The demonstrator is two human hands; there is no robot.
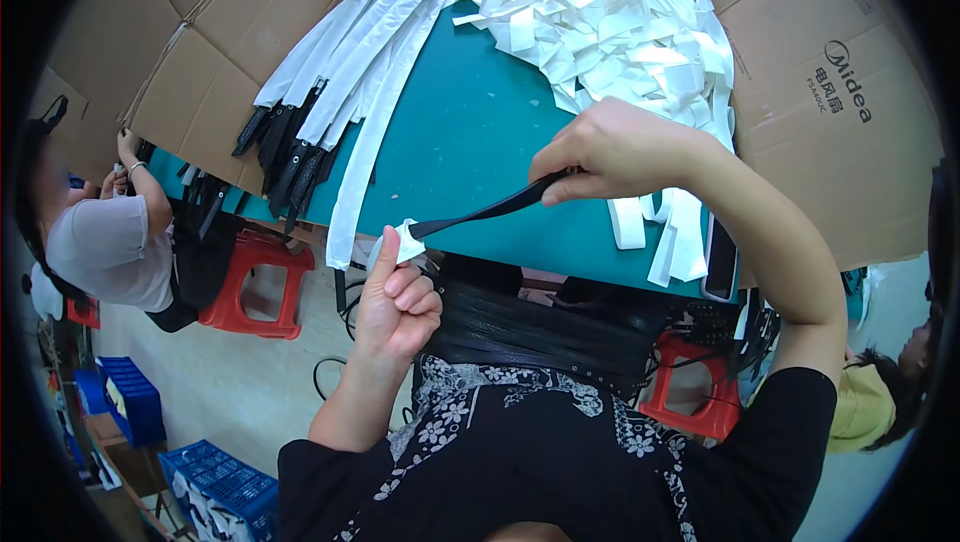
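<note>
My right hand (pixel 615 154) is raised over the table's right half, closed in a pinch on a black belt (pixel 495 208). The belt slants down to the left, its lower end meeting a small white piece of wrapping (pixel 410 240). My left hand (pixel 395 297), just off the table's front edge, is closed on that white piece with the thumb pointing up. Whether the belt's end goes inside the wrapping is hidden by the fingers. More black belts (pixel 455 317) lie across my lap.
On the green table (pixel 470 102) lie a heap of white strips (pixel 610 27) and white-sleeved belts (pixel 340 107). A phone (pixel 720 262) rests at the right corner. Cardboard (pixel 835 92) walls both sides. A co-worker (pixel 110 242) sits left near a red stool (pixel 260 282); another person (pixel 870 402) is right.
</note>
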